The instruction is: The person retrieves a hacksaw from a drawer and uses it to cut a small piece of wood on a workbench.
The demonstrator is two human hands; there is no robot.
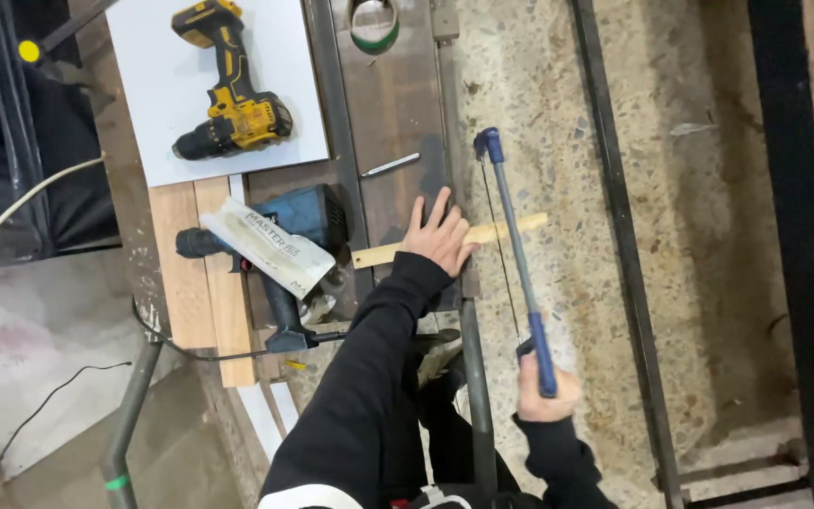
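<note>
My left hand (438, 236) presses flat on a thin wooden strip (511, 227) that lies across the edge of a dark metal workbench (393, 104). The strip's right end sticks out over the floor. My right hand (545, 396) grips the blue handle of a hacksaw (513, 231). The saw's frame crosses over the strip just right of my left hand, its blade running along the frame's left side. Black sleeves cover both my arms.
A yellow and black cordless drill (228, 94) rests on a white board (157, 85). A blue corded drill (299, 236) lies under a white packet (270, 247) on wooden planks (200, 283). A tape roll (374, 24) sits at the bench's far end. Speckled concrete floor (567, 113) is to the right.
</note>
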